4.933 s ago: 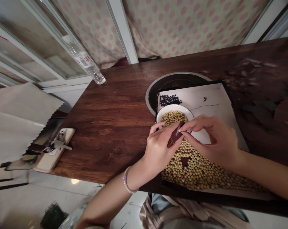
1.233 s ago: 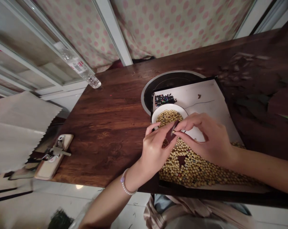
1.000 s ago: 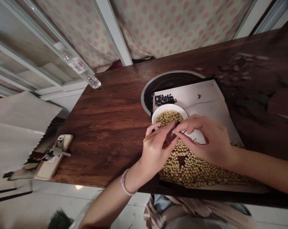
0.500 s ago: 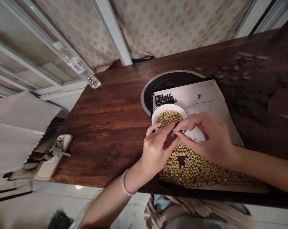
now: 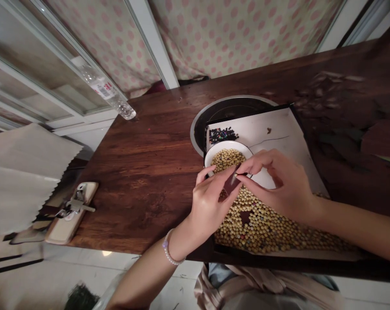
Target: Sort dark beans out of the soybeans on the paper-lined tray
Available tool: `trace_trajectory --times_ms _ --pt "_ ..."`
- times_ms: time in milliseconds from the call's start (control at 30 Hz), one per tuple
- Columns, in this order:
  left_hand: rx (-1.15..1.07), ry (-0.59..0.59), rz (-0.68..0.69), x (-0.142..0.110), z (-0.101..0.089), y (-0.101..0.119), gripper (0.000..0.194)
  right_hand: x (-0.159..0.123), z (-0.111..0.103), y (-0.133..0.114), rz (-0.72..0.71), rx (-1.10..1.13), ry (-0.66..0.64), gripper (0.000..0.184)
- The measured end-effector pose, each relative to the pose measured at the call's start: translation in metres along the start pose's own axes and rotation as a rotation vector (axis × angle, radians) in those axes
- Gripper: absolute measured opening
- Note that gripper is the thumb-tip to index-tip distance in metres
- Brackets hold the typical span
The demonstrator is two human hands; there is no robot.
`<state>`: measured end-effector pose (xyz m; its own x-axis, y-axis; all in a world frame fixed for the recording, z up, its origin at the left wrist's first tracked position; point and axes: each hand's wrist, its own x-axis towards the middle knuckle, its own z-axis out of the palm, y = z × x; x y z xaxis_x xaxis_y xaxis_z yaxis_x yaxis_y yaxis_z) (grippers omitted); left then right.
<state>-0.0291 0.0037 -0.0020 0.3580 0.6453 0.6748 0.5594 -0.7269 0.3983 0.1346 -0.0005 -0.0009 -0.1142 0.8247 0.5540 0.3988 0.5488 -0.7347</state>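
A dark brown flat scrap (image 5: 231, 184) is pinched between your two hands, just above the soybeans and close to the bowl's edge; it looks like stiff paper or leaf, but you can't tell which. Your left hand (image 5: 210, 202) grips its lower part between thumb and fingers, and your right hand (image 5: 275, 185) closes on its upper edge with the thumb and forefinger, its other fingers curled. Both hands are clenched on the scrap and neither is released.

Right under your hands, soybeans (image 5: 259, 232) spread in a thick layer across a white tray (image 5: 272, 129), with a few coloured beads mixed in and a dark star-shaped piece (image 5: 245, 218) lying among them. A white bowl (image 5: 229, 144) full of soybeans sits on the tray, and a small heap of dark beads (image 5: 223, 135) lies just behind it. The tray rests over a round black hob (image 5: 227, 110) set into the wooden tabletop (image 5: 149, 185). Farther off lie a clear plastic bottle (image 5: 106, 91), on its side, and a pale cloth (image 5: 23, 181).
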Motion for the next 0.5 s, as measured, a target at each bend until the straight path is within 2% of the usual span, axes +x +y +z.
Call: trace_trajectory --times_ms 267,433,500 --pt "-0.029 -0.013 -0.011 -0.0011 0.0010 -0.0001 0.033 0.0015 -0.0025 0.0009 -0.118 -0.098 0.010 0.020" --pt "-0.025 -0.017 -0.011 -0.0009 0.0004 -0.0006 0.037 -0.0002 -0.0016 -0.0003 -0.185 -0.072 -0.064 0.021" --pt "-0.031 -0.015 -0.010 -0.0011 0.0006 -0.0009 0.037 -0.0004 -0.0021 -0.0005 -0.183 -0.084 -0.057 0.020"
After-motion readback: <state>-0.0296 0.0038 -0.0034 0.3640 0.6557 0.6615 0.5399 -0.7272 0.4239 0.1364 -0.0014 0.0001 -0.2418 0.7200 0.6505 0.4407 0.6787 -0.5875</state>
